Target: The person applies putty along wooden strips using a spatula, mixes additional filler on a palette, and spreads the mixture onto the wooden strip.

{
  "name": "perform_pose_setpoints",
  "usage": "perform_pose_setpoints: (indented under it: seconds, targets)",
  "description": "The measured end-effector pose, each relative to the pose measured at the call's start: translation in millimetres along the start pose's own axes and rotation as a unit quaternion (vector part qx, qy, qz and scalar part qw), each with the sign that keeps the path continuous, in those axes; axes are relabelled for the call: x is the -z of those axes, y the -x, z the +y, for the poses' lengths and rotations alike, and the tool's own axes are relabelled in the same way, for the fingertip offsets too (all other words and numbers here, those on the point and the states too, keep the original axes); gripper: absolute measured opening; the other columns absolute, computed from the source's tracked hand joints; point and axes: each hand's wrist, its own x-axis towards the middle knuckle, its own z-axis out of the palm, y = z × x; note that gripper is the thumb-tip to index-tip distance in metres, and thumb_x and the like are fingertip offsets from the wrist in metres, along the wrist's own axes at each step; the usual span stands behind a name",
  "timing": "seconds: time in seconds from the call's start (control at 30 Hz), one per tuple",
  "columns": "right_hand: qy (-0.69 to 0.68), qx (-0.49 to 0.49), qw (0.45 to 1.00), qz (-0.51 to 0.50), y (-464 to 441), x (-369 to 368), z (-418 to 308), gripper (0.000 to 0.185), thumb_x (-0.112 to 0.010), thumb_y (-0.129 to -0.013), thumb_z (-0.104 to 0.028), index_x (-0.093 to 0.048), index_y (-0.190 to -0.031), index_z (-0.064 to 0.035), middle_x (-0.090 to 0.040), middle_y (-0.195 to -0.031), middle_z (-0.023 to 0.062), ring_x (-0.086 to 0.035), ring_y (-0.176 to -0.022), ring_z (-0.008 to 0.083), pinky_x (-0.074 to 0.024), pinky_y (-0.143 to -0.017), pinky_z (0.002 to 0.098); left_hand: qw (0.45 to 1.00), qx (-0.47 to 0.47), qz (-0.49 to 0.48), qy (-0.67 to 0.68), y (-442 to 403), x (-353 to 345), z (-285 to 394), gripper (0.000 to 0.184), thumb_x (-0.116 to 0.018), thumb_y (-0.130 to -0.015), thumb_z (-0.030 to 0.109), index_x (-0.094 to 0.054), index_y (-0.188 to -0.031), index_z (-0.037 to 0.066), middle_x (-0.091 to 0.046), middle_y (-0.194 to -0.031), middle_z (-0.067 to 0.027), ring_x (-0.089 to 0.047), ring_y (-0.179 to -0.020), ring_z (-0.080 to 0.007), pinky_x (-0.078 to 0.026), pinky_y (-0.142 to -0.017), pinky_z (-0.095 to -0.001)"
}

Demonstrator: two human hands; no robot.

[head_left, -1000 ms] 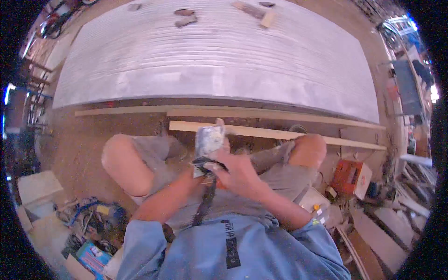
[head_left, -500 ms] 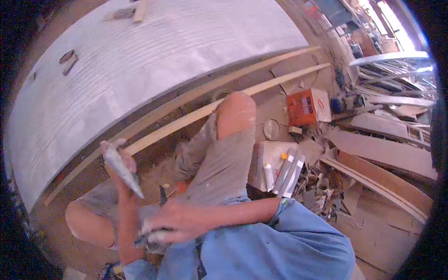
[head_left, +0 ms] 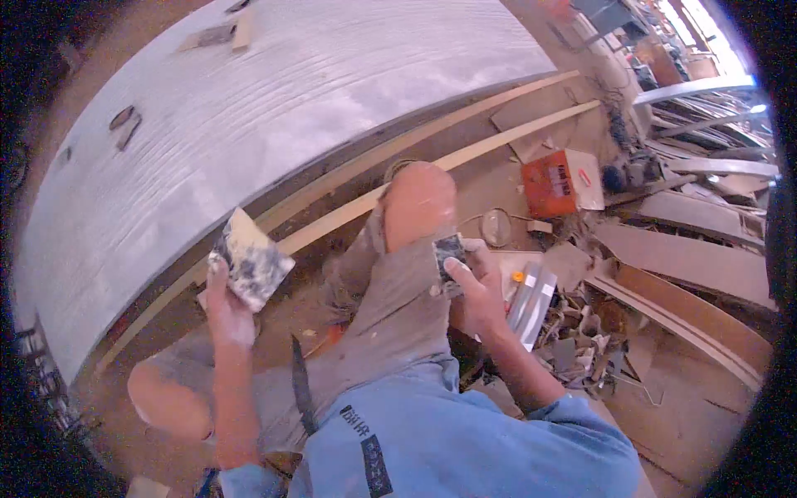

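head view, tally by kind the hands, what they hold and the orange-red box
Hands: 2, bare left hand and bare right hand
Pale angular slab with black smears: 1
Small dark rectangular piece: 1
Orange-red box: 1
Total: 5

We see brown floor point(head_left: 490, 184) around the orange box point(head_left: 548, 184). Beyond the box, we face bright light point(head_left: 704, 33); to its right lie boards point(head_left: 682, 253).

Panel point(head_left: 274, 108) front-left | strips point(head_left: 465, 156) along its near edge | slab point(head_left: 254, 264) in left hand point(head_left: 229, 312), piece point(head_left: 449, 247) in right hand point(head_left: 480, 292) (box point(head_left: 548, 184) farther right)
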Motion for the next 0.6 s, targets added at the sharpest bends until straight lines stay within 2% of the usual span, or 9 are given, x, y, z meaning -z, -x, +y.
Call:
perform_pose_setpoints:
  seconds: [0.07,0.13,0.33,0.4,0.43,0.47,0.5,0.53,0.6]
  targets:
    - [-0.015,-0.016,0.999,-0.027,4.4,-10.1,7.0,0.027,-0.054,-0.097,-0.008,-0.052,-0.123,0.0006,-0.066,-0.097,0.0110,-0.064,-0.072,0.0162,-0.0528,-0.061,0.0290,0.999,-0.001,-0.008,0.036,2.1,-4.7,8.3,0.045,-0.061,-0.097,0.028,-0.050,-0.135,0.006,-0.058,-0.133,-0.0048,-0.060,-0.117,-0.0193,-0.051,-0.096,-0.0362]
    - [0.105,0.030,0.990,-0.087,9.1,-18.6,24.7,0.023,-0.054,-0.098,-0.010,-0.057,-0.118,0.0009,-0.066,-0.090,0.0086,-0.061,-0.067,0.0142,-0.0514,-0.059,0.0282,0.999,-0.047,-0.017,0.009,5.8,-9.5,19.6,0.046,-0.061,-0.096,0.024,-0.049,-0.135,0.004,-0.057,-0.133,-0.0065,-0.056,-0.122,-0.0198,-0.047,-0.102,-0.0382]
    - [0.336,0.117,0.913,-0.198,16.5,-36.9,55.9,0.022,-0.060,-0.094,-0.011,-0.061,-0.113,0.0000,-0.065,-0.088,0.0107,-0.061,-0.072,0.0135,-0.0497,-0.065,0.0293,0.988,-0.151,0.018,0.024,8.0,6.7,74.7,0.044,-0.059,-0.097,0.019,-0.047,-0.136,0.001,-0.057,-0.133,-0.0101,-0.056,-0.121,-0.0238,-0.048,-0.102,-0.0385]
    - [0.328,0.127,0.924,-0.147,22.3,-35.9,54.3,0.025,-0.060,-0.089,-0.012,-0.065,-0.111,-0.0024,-0.069,-0.100,0.0198,-0.068,-0.094,0.0349,-0.0520,-0.081,0.0406,0.988,-0.145,0.030,0.037,10.5,8.9,85.5,0.044,-0.058,-0.098,0.015,-0.046,-0.136,-0.002,-0.056,-0.133,-0.0115,-0.055,-0.121,-0.0230,-0.047,-0.102,-0.0376]
    - [0.331,0.129,0.924,-0.139,25.4,-35.7,42.4,0.025,-0.060,-0.089,-0.012,-0.065,-0.111,-0.0024,-0.069,-0.100,0.0198,-0.068,-0.094,0.0349,-0.0520,-0.081,0.0406,0.944,-0.223,0.024,-0.243,10.8,19.2,81.5,0.043,-0.058,-0.098,0.014,-0.047,-0.135,-0.003,-0.056,-0.132,-0.0121,-0.055,-0.121,-0.0223,-0.047,-0.101,-0.0371]
    - [0.297,0.164,0.933,-0.116,28.1,-36.9,21.6,0.024,-0.061,-0.089,-0.010,-0.063,-0.111,-0.0009,-0.067,-0.096,0.0153,-0.065,-0.088,0.0275,-0.0510,-0.079,0.0371,0.816,-0.306,0.064,-0.486,11.6,27.6,77.9,0.042,-0.058,-0.098,0.013,-0.047,-0.134,-0.005,-0.056,-0.132,-0.0127,-0.055,-0.121,-0.0217,-0.046,-0.101,-0.0366]
    - [0.263,0.201,0.939,-0.093,27.4,-35.3,7.2,0.023,-0.063,-0.089,-0.008,-0.062,-0.110,0.0007,-0.065,-0.092,0.0108,-0.063,-0.083,0.0202,-0.0501,-0.077,0.0335,0.931,-0.246,0.052,-0.264,4.0,32.8,79.9,0.040,-0.058,-0.098,0.011,-0.047,-0.133,-0.006,-0.056,-0.132,-0.0132,-0.055,-0.120,-0.0209,-0.046,-0.101,-0.0363]
    - [0.269,0.205,0.938,-0.081,23.6,-27.0,0.2,0.023,-0.063,-0.089,-0.008,-0.062,-0.110,0.0007,-0.065,-0.092,0.0108,-0.063,-0.083,0.0202,-0.0501,-0.077,0.0335,0.985,-0.164,0.037,-0.026,-3.1,38.4,81.2,0.039,-0.057,-0.098,0.009,-0.048,-0.131,-0.008,-0.056,-0.132,-0.0137,-0.054,-0.120,-0.0201,-0.046,-0.100,-0.0361]
    - [0.298,0.284,0.910,0.050,13.0,-2.4,-14.6,0.026,-0.063,-0.089,-0.007,-0.060,-0.113,0.0018,-0.065,-0.094,0.0112,-0.062,-0.082,0.0194,-0.0500,-0.078,0.0341,0.974,-0.183,-0.003,-0.131,-5.7,52.9,78.2,0.040,-0.055,-0.099,0.013,-0.047,-0.133,-0.006,-0.055,-0.132,-0.0134,-0.056,-0.118,-0.0215,-0.047,-0.099,-0.0373]
